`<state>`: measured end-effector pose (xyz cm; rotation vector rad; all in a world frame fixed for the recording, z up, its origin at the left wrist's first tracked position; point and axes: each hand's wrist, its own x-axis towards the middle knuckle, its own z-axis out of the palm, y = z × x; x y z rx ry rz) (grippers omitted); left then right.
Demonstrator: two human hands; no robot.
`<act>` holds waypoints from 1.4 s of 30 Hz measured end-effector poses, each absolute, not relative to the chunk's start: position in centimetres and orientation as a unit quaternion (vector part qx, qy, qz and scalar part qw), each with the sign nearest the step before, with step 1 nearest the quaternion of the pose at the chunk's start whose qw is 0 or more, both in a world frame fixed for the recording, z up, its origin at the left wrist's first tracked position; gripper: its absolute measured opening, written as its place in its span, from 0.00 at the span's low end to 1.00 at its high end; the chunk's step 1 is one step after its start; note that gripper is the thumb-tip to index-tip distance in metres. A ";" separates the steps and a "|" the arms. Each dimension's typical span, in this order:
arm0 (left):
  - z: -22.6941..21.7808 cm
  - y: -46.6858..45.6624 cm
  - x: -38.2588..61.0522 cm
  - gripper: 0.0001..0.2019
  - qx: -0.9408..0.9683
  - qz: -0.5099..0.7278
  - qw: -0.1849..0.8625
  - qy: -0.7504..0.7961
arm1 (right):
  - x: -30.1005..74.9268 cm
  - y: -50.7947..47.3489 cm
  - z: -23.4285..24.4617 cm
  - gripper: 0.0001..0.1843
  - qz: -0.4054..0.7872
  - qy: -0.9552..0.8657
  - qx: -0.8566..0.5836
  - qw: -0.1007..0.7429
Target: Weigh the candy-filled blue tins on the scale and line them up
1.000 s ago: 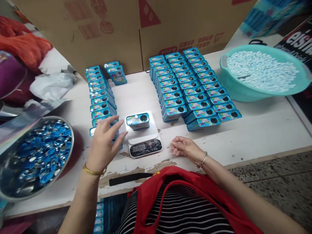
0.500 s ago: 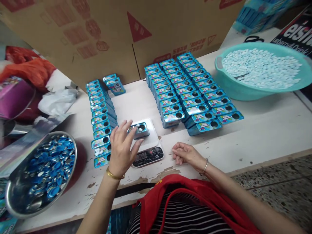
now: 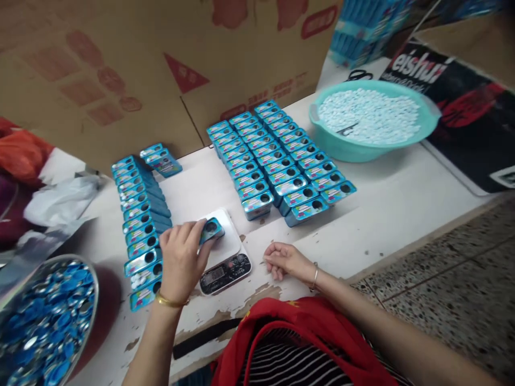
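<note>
My left hand is closed around a blue tin with a round hole in its top. The tin is over the white plate of a digital scale; whether it touches the plate I cannot tell. My right hand lies on the table right of the scale, fingers curled and thumb pressed against them; anything inside is hidden. Beside my left hand runs a row of blue tins, one with several white candies on its top. Several more rows of tins stand beyond my right hand.
A turquoise basin of white candies stands at the back right. At the left, a metal bowl holds blue caps. A large cardboard box walls off the back, with two tins before it.
My left hand has closed around the tin on the scale, and the white candies on its top are out of sight. My right hand keeps its curl. The view has swung right.
</note>
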<state>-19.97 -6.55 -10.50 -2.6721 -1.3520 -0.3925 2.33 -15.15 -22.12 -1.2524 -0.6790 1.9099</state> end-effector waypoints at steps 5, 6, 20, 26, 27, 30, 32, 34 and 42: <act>-10.2 -6.1 -14.0 0.17 -0.912 -0.167 0.008 -0.374 | 2.2 -15.2 -22.2 0.25 0.741 -0.272 -0.484 0.377; -10.6 -6.2 -12.7 0.17 -0.919 -0.164 -0.010 -0.358 | 2.2 -15.3 -22.1 0.25 0.740 -0.274 -0.484 0.379; -10.8 7.9 -16.5 0.19 -0.809 -0.192 0.107 -0.545 | 1.3 -16.1 -23.2 0.25 0.756 -0.279 -0.468 0.363; -9.3 16.7 -22.0 0.13 -0.783 -0.014 0.137 -0.607 | 1.0 -15.6 -23.2 0.26 0.760 -0.273 -0.472 0.354; -9.0 16.7 -22.1 0.12 -0.796 -0.002 0.136 -0.590 | 1.1 -15.5 -23.2 0.26 0.759 -0.273 -0.474 0.354; -8.0 15.8 -21.5 0.13 -0.832 0.030 0.136 -0.537 | 1.1 -15.1 -23.1 0.27 0.754 -0.271 -0.481 0.355; -7.0 14.4 -21.0 0.13 -0.844 0.050 0.138 -0.515 | 1.2 -15.0 -23.1 0.27 0.749 -0.270 -0.488 0.358; -6.0 12.2 -20.6 0.11 -0.849 0.068 0.140 -0.505 | 1.4 -15.0 -22.9 0.27 0.743 -0.280 -0.495 0.354; -5.1 -2.4 -17.5 0.08 -0.902 0.158 0.085 -0.393 | 2.0 -15.5 -21.9 0.25 0.719 -0.336 -0.507 0.337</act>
